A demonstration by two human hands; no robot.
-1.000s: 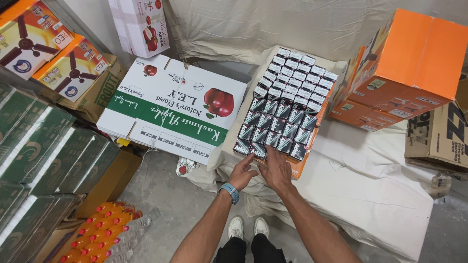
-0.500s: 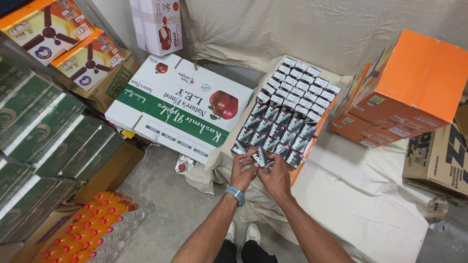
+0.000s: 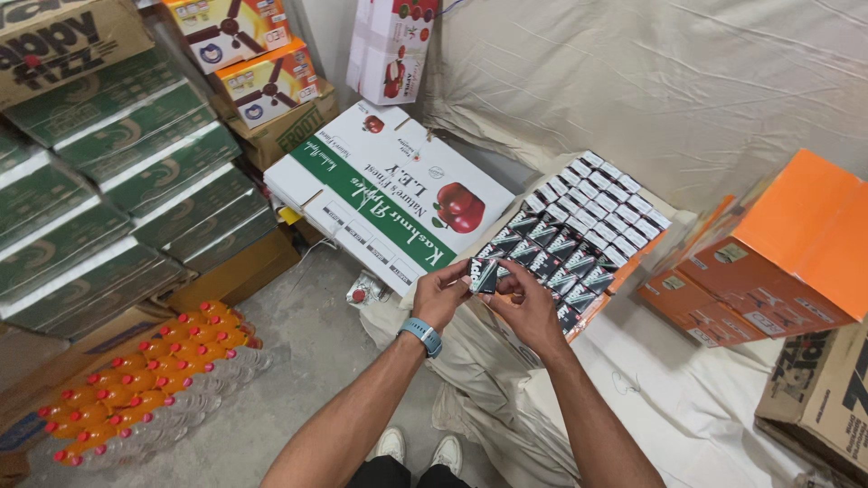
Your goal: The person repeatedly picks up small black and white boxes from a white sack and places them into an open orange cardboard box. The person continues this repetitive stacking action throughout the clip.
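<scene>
Lifted clear of the tray since half a second ago, one small black packet [image 3: 482, 274] is now held up between both hands, where earlier the hands were pressed low on the tray's near rows. It is judged that a single packet has been taken out for handling.

All places below are given relative to the open orange tray of small packets [image 3: 624, 271]. Behind it and to its right, a pale cloth [image 3: 651, 81] is draped over a bulky heap. To its left, a large white and green fruit carton [image 3: 380, 194] printed with a red apple lies flat. Farther left, green cartons [image 3: 117, 181] are stacked high. To the tray's right, an orange carton [image 3: 778, 244] rests tilted. Far left and nearer the viewer, shrink-wrapped orange drink bottles [image 3: 136, 380] lie on the floor.

Just off the tray's near left corner, the left hand [image 3: 443, 294], with a blue watch [image 3: 422, 335] on its wrist, is closed on the packet's left edge, thumb and fingers pinching it. The right hand [image 3: 526, 307] is closed on the packet's right side from below, fingertips pressed to it.

The packet is held slightly tilted, printed face turned up toward the viewer. Its long axis seems to run roughly upright in the view, though this cannot be told with certainty.
</scene>
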